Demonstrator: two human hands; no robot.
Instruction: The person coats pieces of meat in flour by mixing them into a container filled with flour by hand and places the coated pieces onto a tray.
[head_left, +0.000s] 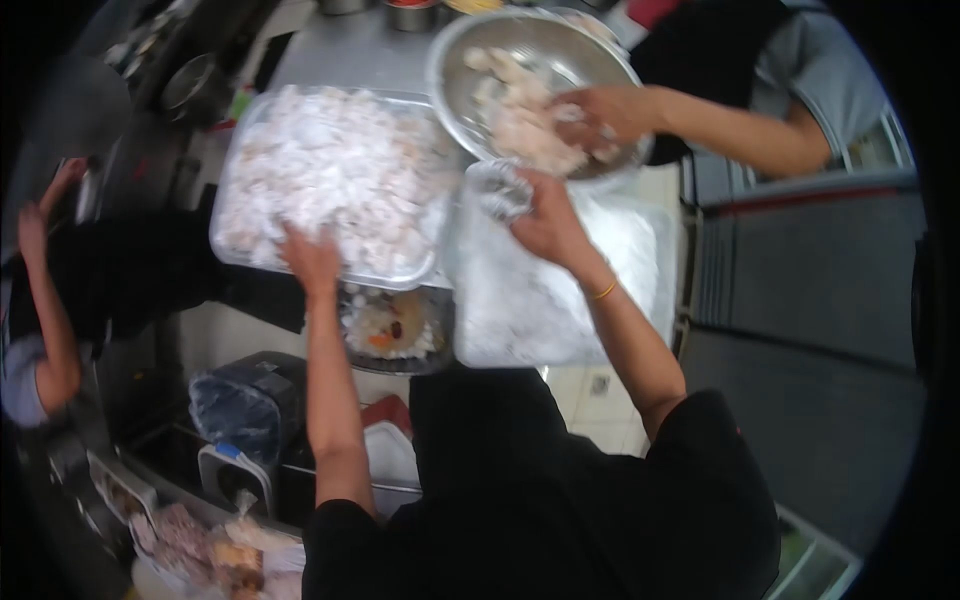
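My left hand [312, 258] reaches over the near edge of a clear tray [228, 235], its fingers apart and touching the white-coated pieces [335, 170] that fill it. To the right, my right hand [548, 222] is closed around a small, shiny, whitish object [500, 190] that is too blurred to name. This hand is above a second tray [635, 345] with white powder [545, 290] in it, just below the rim of a large metal bowl [447, 110]. Pale, wet-looking pieces [515, 105] lie in the bowl.
A co-worker's hand [600, 118] is in the metal bowl, from the upper right. Another person's arms [45, 250] are at the far left. Below the left tray sits a dark pan of food scraps [395, 325]. A lined bin [240, 405] stands lower left.
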